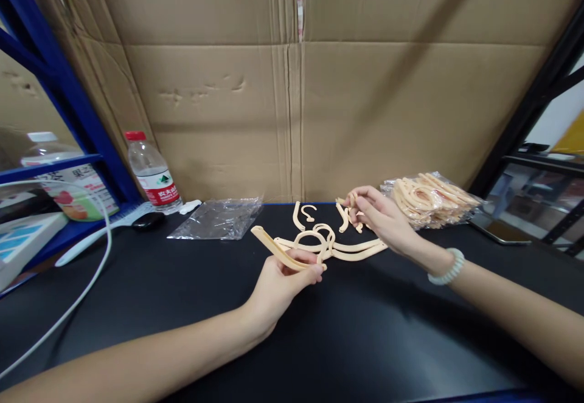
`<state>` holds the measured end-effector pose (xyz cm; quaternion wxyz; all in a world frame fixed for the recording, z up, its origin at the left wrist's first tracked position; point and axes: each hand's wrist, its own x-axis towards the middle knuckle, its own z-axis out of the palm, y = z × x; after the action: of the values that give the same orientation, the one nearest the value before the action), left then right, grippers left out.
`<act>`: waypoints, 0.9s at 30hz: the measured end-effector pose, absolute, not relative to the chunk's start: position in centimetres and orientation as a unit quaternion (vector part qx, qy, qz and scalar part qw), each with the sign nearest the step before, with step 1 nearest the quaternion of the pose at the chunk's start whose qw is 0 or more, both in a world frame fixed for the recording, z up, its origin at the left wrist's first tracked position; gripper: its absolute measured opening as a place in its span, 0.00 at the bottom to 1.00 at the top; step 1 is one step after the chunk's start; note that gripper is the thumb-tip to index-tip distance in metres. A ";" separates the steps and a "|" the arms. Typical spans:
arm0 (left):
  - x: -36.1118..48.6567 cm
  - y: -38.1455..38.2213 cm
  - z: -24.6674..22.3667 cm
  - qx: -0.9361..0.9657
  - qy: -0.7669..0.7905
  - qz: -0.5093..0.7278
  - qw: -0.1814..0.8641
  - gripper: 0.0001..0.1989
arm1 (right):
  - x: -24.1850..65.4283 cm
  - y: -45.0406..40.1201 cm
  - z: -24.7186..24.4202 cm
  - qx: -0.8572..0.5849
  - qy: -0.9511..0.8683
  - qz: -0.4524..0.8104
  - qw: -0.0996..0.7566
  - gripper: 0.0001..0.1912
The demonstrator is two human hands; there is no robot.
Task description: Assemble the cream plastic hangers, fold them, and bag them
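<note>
My left hand (285, 284) is closed in a pinch on a cream plastic hanger part, whose curved arm (274, 248) points up to the left. A rounded section of the same colour rises by the fingertips; whether it is joined to that arm I cannot tell. Behind this hand lie cream folding hangers (360, 248), partly overlapped by it. My right hand (381, 217) is raised, with thumb and fingers pinching a small cream plastic piece (353, 197). Loose hanger arms (342, 217) lie just under its fingers. Farther left are a small hook (309, 211) and another loose arm (298, 216).
Bagged hanger parts (429, 199) sit at the back right beside a dark flat phone-like object (502, 233). An unfilled clear bag (214, 217) and a red-capped bottle (155, 175) stand back left. A white cable (98, 269) crosses the left side. Cardboard (205, 105) walls the back.
</note>
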<state>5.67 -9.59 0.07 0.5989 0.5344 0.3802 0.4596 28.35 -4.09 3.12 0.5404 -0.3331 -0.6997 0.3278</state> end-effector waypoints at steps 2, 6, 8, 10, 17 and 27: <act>5.7 -9.5 0.0 0.535 0.381 0.460 0.598 0.12 | 27.8 -5.9 2.7 -0.356 -0.718 0.290 0.523 0.12; 5.7 -9.5 0.0 0.535 0.380 0.462 0.596 0.11 | 27.1 -7.9 2.2 -0.339 -0.773 0.262 0.467 0.15; 5.8 -9.5 0.0 0.534 0.383 0.463 0.595 0.11 | 26.8 -8.0 2.1 -0.335 -0.772 0.284 0.459 0.16; 5.8 -9.5 0.1 0.531 0.385 0.461 0.597 0.12 | 26.6 -8.0 1.7 -0.358 -0.751 0.309 0.462 0.12; 5.8 -9.5 0.3 0.522 0.389 0.456 0.606 0.12 | 26.4 -8.1 0.8 -0.360 -0.683 0.370 0.517 0.20; 5.7 -9.5 0.2 0.524 0.378 0.449 0.617 0.10 | 26.6 -7.8 0.4 -0.320 -0.567 0.593 0.475 0.19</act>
<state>5.66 -9.52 0.25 0.6173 0.5238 0.3782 0.4489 26.58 -7.77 0.39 0.4746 -0.3196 -0.5667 0.5928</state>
